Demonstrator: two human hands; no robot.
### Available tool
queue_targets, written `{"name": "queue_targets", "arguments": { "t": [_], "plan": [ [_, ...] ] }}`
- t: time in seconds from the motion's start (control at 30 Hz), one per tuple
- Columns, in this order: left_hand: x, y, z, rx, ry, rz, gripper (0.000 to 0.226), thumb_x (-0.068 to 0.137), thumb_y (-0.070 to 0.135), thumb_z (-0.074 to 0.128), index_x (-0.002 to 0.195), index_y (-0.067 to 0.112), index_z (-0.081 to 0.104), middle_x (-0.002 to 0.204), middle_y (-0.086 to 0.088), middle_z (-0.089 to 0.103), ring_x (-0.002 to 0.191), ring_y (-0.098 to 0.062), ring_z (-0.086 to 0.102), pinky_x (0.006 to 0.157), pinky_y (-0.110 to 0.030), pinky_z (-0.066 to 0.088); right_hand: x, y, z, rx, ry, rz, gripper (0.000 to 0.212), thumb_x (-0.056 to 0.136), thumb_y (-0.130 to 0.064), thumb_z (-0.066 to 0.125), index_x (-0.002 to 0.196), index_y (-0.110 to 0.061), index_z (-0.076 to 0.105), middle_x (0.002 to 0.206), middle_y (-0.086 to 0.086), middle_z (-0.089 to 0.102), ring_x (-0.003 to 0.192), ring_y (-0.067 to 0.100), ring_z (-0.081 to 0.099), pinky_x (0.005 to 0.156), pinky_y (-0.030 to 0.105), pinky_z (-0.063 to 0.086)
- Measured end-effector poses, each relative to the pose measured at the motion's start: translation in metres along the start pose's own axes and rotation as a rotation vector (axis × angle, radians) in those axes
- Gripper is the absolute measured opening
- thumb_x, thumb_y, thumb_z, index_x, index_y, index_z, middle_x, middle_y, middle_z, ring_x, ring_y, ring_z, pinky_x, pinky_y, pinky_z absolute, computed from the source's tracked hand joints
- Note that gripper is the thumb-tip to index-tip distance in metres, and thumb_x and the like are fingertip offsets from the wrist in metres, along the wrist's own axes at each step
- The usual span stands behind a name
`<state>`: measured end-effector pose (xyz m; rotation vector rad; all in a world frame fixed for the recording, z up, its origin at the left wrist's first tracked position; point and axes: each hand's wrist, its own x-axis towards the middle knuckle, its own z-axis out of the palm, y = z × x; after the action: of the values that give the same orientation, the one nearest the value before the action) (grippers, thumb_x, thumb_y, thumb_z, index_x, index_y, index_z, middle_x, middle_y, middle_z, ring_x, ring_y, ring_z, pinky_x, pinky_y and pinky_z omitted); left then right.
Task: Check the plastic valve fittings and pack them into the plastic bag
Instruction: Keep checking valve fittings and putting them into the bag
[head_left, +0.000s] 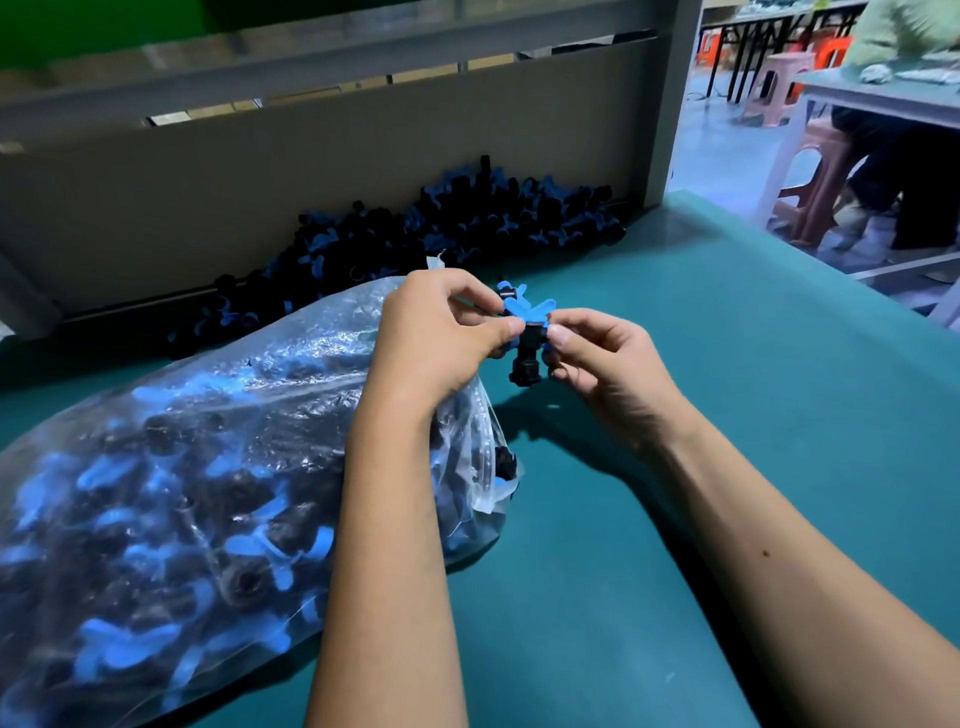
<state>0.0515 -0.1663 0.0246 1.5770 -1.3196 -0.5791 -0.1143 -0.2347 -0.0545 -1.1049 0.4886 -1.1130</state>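
Two bare hands work above a green table (727, 415), the widest surface in view; a grey partition board (311, 171) stands along its far edge; a clear plastic bag (171, 493), already heavily filled with black-and-blue valve fittings, lies on the table at the left, its mouth turned toward the hands; a loose pile of fittings (441, 218) rests against the foot of the board, well apart from the bag mouth; the left hand (441, 332) curls its fingers round one side of a small cluster of fittings while the left forearm lies across the bag; the right hand (602, 358) pinches the other side with thumb and forefinger; the held fitting (527, 338), black-bodied with a blue butterfly handle, hangs between both hands just beside the bag mouth, clear of the table; a second blue handle shows behind it, though how many pieces the left hand holds cannot be told; judged step: inspection before packing; to do it well, turn the piece so that handle, body and threaded end each face the eye, test that the handle sits firm, keep the grip light at the ends, then pass it straight into the nearby opening; many fittings remain unpacked
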Motion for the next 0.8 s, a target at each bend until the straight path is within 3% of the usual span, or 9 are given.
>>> {"name": "queue_targets", "arguments": {
  "t": [0.1,0.2,0.4,0.5,0.63,0.8],
  "plan": [
    [-0.001,-0.001,-0.001,0.056,-0.019,0.013,0.018,0.074,0.012,0.091,0.085,0.017,0.077,0.081,-0.001,0.078,0.081,-0.019,0.076,0.085,-0.045,0.062,-0.001,0.001,0.000,-0.052,-0.016,-0.027,0.016,0.081,-0.009,0.078,0.092,-0.021,0.079,0.088,-0.003,0.072,0.073,0.008,0.063,0.069,0.019,0.053],
    [-0.002,-0.001,-0.002,0.074,-0.013,0.006,0.018,0.071,0.015,0.094,0.080,0.019,0.078,0.078,0.002,0.078,0.081,-0.018,0.076,0.085,-0.046,0.062,-0.001,0.002,0.000,-0.054,-0.027,-0.027,0.013,0.080,-0.012,0.079,0.091,-0.021,0.079,0.084,-0.002,0.072,0.071,0.008,0.063,0.067,0.019,0.052],
    [-0.002,-0.004,-0.008,-0.011,0.093,-0.049,0.014,0.074,0.014,0.092,0.078,0.017,0.079,0.074,-0.002,0.077,0.079,-0.024,0.077,0.086,-0.048,0.062,0.003,0.000,-0.008,0.077,0.216,-0.022,0.022,0.074,-0.023,0.081,0.092,-0.012,0.078,0.079,0.002,0.067,0.067,0.008,0.059,0.060,0.015,0.048],
    [-0.002,0.001,-0.002,0.025,0.025,-0.034,0.017,0.073,0.010,0.093,0.083,0.011,0.079,0.079,-0.006,0.078,0.083,-0.026,0.076,0.086,-0.048,0.062,0.002,0.006,-0.001,0.066,0.143,-0.044,0.014,0.077,-0.017,0.082,0.089,-0.011,0.078,0.073,0.002,0.065,0.061,0.009,0.055,0.056,0.017,0.047],
    [-0.001,0.003,0.002,0.151,0.025,-0.018,0.018,0.071,0.014,0.094,0.080,0.017,0.078,0.076,0.003,0.077,0.072,-0.009,0.074,0.074,-0.029,0.060,0.001,0.014,0.008,0.027,0.053,-0.011,0.009,0.078,-0.015,0.080,0.088,-0.015,0.079,0.076,0.002,0.069,0.062,0.011,0.058,0.056,0.019,0.049],
    [-0.002,-0.003,-0.010,0.053,0.073,-0.078,0.015,0.074,0.013,0.092,0.076,0.013,0.077,0.073,-0.006,0.076,0.077,-0.025,0.076,0.083,-0.047,0.063,0.004,0.010,0.001,0.068,0.217,-0.041,0.015,0.081,-0.017,0.081,0.094,-0.011,0.078,0.082,0.002,0.070,0.067,0.008,0.059,0.058,0.018,0.049]
  ]
}}
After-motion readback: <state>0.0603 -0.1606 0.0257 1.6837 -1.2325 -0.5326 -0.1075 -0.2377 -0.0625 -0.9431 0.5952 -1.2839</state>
